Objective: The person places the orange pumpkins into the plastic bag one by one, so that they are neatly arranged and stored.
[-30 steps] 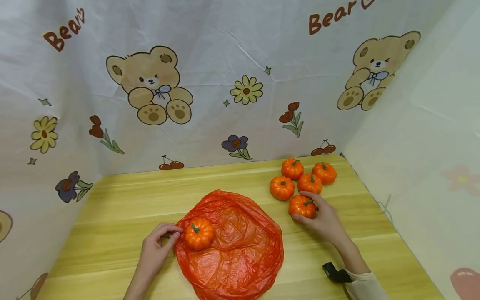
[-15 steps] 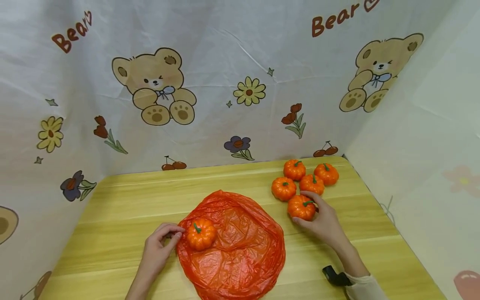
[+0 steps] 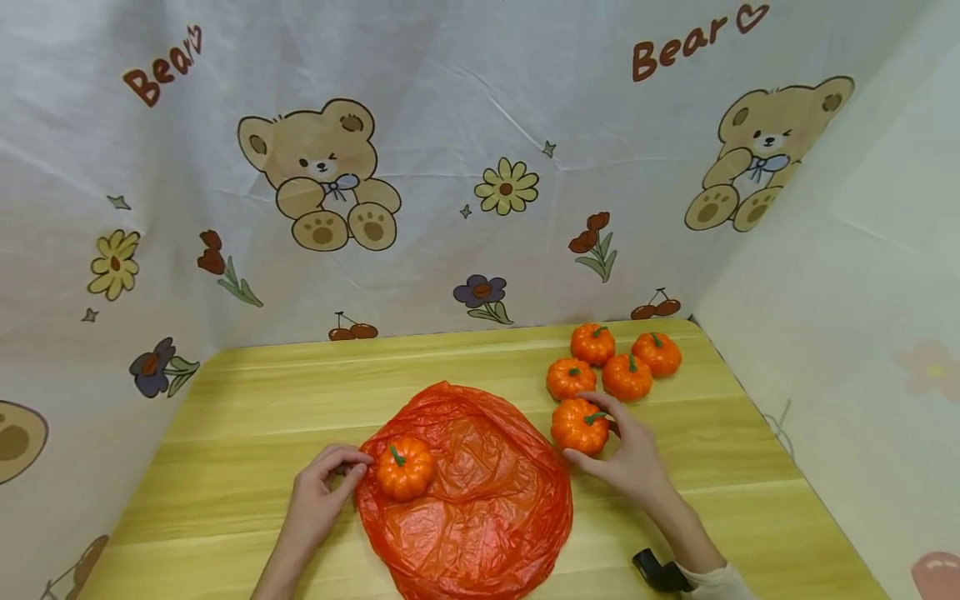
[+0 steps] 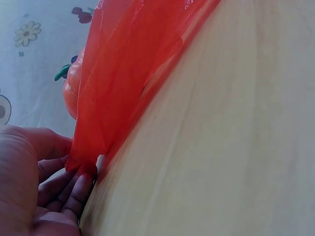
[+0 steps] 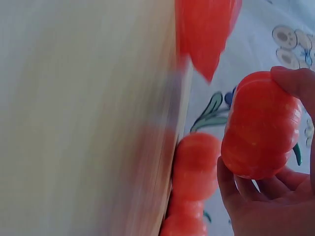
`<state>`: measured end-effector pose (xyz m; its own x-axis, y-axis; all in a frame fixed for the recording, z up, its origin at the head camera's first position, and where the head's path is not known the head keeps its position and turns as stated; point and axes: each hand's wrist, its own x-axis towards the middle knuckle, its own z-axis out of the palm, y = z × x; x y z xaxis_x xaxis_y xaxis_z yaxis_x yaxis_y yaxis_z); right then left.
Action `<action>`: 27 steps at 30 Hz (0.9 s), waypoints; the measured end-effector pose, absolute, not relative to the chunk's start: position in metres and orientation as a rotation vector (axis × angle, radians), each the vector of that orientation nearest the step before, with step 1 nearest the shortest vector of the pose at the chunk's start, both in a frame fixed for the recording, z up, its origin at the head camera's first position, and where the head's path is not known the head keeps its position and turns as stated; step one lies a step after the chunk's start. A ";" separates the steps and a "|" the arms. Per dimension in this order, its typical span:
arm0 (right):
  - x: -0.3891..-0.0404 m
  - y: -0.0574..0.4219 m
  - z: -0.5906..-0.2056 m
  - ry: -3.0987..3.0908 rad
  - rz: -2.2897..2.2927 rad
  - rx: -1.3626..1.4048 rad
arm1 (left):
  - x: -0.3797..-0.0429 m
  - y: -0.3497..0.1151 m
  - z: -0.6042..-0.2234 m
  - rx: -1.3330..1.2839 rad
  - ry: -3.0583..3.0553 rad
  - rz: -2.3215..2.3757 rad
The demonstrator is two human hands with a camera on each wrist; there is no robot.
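My left hand pinches the left edge of a crumpled red plastic bag spread on the table; the left wrist view shows the thin film between thumb and fingers. One small orange pumpkin with a green stem lies on the bag's left part, close to those fingertips. In my right hand another small pumpkin is gripped between thumb and fingers. The right wrist view has this pumpkin lifted off the tabletop.
Several more pumpkins stand grouped at the table's back right, just behind the right hand. The wood-grain table meets a bear-print cloth at its back edge. A black strap piece sits by the right wrist.
My right hand has carried its pumpkin leftward, away from the group and toward the bag. The left hand keeps its place at the bag's edge. The head view has shifted slightly.
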<state>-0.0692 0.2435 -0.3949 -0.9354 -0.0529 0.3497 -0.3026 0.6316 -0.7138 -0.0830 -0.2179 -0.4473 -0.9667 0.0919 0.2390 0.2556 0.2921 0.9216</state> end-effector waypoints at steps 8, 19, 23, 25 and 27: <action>-0.064 0.221 -0.396 -2.577 1.308 0.429 | -0.084 -0.217 -0.446 -0.349 -2.409 -1.731; -0.061 0.190 -0.396 -2.630 1.466 0.514 | -0.085 -0.217 -0.446 -0.355 -2.396 -1.747; -0.056 0.179 -0.396 -2.677 1.406 0.530 | -0.086 -0.218 -0.448 -0.354 -2.402 -1.754; -0.055 0.174 -0.396 -2.685 1.368 0.554 | -0.086 -0.218 -0.448 -0.344 -2.404 -1.757; -0.054 0.168 -0.396 -2.691 1.352 0.581 | -0.086 -0.218 -0.448 -0.330 -2.403 -1.764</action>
<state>-0.0540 0.1679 -0.3959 -0.9257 -0.2991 0.2316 -0.3644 0.5402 -0.7586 -0.0857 -0.2181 -0.4481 -0.9659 0.0920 0.2421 0.2586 0.2877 0.9221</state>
